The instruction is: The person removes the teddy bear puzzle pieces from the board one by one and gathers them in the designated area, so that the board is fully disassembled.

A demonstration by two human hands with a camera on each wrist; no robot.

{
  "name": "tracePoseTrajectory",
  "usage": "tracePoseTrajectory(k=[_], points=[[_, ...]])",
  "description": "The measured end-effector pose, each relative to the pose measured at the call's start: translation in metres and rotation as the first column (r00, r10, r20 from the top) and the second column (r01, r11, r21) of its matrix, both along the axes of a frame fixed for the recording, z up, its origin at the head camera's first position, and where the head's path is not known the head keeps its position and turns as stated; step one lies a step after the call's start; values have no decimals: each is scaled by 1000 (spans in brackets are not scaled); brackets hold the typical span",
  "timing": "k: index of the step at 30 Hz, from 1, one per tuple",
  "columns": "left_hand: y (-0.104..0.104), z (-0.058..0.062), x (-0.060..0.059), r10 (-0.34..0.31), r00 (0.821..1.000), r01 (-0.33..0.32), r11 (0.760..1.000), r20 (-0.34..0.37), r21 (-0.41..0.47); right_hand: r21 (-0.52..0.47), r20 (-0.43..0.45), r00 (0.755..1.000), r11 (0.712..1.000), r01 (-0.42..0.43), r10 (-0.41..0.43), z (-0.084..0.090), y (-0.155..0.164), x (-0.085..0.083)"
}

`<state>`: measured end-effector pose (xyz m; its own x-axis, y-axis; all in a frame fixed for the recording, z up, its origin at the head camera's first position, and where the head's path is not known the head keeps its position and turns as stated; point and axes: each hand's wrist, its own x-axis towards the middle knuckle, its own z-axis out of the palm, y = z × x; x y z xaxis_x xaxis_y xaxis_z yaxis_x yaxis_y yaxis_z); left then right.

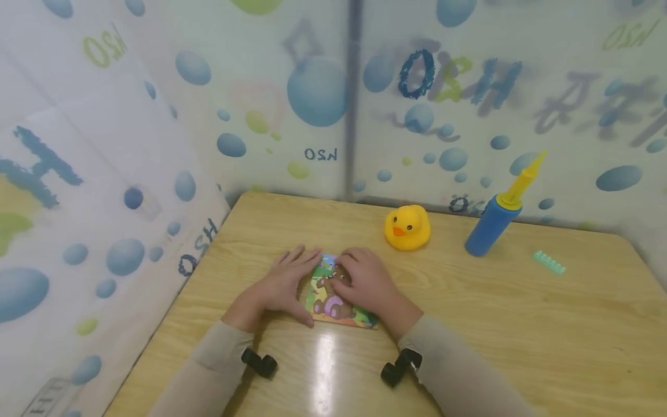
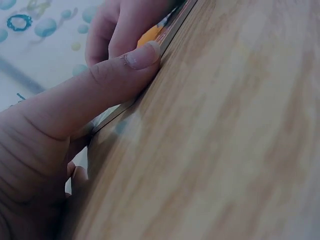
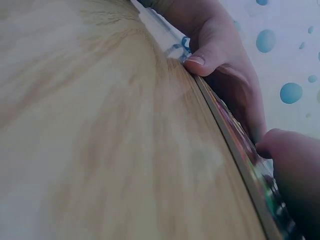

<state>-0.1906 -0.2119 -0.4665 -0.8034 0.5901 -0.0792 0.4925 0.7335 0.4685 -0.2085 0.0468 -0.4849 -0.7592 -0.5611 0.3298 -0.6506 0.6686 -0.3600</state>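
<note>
A thin, flat picture board (image 1: pixel 333 307) with a cartoon brown bear on it lies on the wooden table. At its left side is my left hand (image 1: pixel 283 284), the fingers stretched toward the far corner and the thumb (image 2: pixel 142 56) against the near edge. My right hand (image 1: pixel 370 284) covers the board's right part, its bent fingers and thumb resting on the picture. In the right wrist view the board's edge (image 3: pixel 235 150) runs beneath my right hand (image 3: pixel 300 175), across from my left hand (image 3: pixel 225 55). The picture under my right palm is hidden.
A yellow rubber duck (image 1: pixel 408 227) sits behind the board. To its right stands a blue hand pump (image 1: pixel 492 226) with a yellow nozzle, and farther right lies a mint-green toy brick strip (image 1: pixel 549 262). A bubble-patterned curtain (image 1: pixel 292 174) borders the table's back and left.
</note>
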Motion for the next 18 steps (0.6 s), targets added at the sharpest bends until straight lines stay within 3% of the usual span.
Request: tracePoseTrajectory(k=[6,18], points=[[2,-1,-1,-11,1000,11,1000,-3,-2,46,57,996,997,70,-72,-2,-6,-2],[-1,0,-1,-5,1000,5,1000,-12,-1,77,109,990,994,82,-90,1,-11,-1]])
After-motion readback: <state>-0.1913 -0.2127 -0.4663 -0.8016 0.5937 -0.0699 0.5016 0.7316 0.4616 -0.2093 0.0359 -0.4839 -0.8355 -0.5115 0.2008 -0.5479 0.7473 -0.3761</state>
